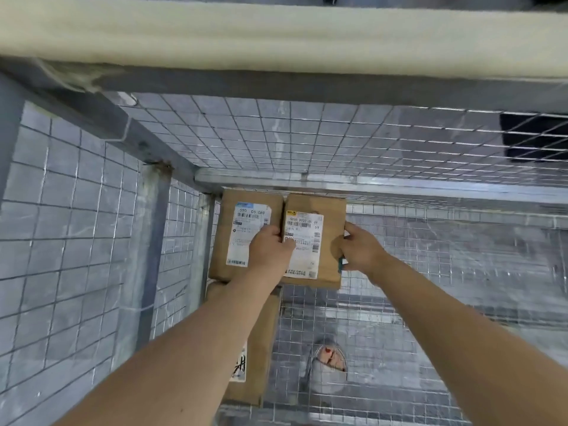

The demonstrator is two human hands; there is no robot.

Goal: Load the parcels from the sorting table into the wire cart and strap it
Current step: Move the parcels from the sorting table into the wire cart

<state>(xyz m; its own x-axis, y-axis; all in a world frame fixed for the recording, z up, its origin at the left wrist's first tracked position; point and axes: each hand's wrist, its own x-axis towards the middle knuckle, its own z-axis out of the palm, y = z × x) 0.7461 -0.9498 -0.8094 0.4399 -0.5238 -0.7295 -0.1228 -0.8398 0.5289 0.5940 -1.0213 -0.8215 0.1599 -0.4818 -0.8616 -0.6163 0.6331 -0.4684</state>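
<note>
flat, even light — soft focus, edges bowed, perhaps slight motion blur.

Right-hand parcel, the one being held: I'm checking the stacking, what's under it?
Nothing beneath shows: the right-hand parcel, gripped by left hand and right hand, covers it. Only the wire cart's mesh floor appears beside it.

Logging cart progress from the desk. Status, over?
Hands: left hand and right hand both grip one parcel by its sides. Inside the wire cart, beside a second parcel, third parcel nearer. Nothing in the way.

Left parcel label [246, 222] reads 530 05 069
</note>
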